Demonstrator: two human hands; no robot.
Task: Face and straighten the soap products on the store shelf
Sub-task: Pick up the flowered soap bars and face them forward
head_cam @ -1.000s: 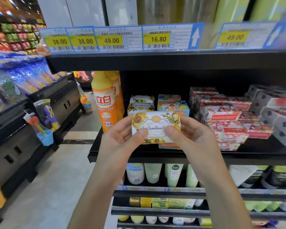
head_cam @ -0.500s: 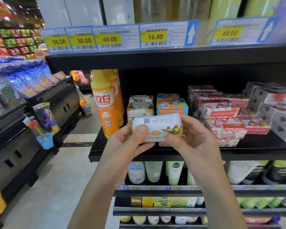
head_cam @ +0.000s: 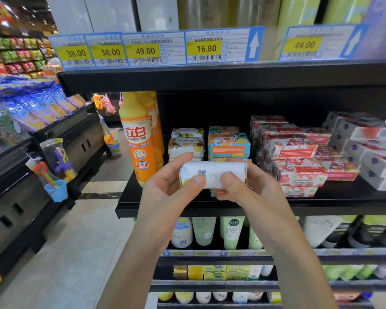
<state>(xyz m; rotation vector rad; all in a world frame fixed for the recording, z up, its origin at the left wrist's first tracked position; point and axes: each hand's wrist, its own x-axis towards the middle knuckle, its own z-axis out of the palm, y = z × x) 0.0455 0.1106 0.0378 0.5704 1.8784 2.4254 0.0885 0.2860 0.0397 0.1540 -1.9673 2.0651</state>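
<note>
I hold a paper-wrapped soap bar (head_cam: 212,173) in both hands in front of the black shelf (head_cam: 334,198). Its white side with a QR code faces me. My left hand (head_cam: 169,186) grips its left end, thumb on the front. My right hand (head_cam: 247,186) grips the right end the same way. Behind the bar stands a stack of matching yellow-flower soaps (head_cam: 186,143), and beside it a stack of blue and orange soap boxes (head_cam: 228,144). Red goat soap boxes (head_cam: 299,157) lie unevenly to the right, then grey-white boxes (head_cam: 366,150).
Orange dish-liquid bottles (head_cam: 138,139) stand at the shelf's left end. Price tags (head_cam: 156,49) line the shelf above. Tubes and bottles (head_cam: 205,233) fill the shelf below. A black display unit (head_cam: 54,166) with hanging toys borders the aisle on the left.
Both hands have rolled the soap bar: a second ago its flowered face pointed at me, now the white QR-code side does. The bar also sits slightly lower.
</note>
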